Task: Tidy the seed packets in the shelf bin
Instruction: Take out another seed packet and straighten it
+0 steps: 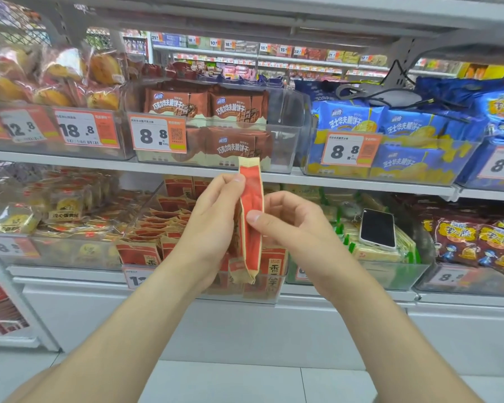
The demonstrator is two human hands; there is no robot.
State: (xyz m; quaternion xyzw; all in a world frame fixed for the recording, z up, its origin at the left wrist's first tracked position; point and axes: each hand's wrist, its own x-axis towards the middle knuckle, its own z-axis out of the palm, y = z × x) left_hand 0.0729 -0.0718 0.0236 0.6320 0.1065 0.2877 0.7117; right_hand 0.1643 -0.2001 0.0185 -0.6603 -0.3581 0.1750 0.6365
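Red packet (252, 216) held edge-on before bin (262, 295) | left hand (213, 222), right hand (297, 225) grip: both pinching it | rear packets (163, 222) lie jumbled; tidying judged mostly outstanding

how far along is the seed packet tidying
Done: the front packets stand upright in the clear bin. In hand: one seed packet, edge-on, gripped by the left hand and right hand in front of the bin. Left: the rear packets lie flat and jumbled, and the held one is not yet placed.
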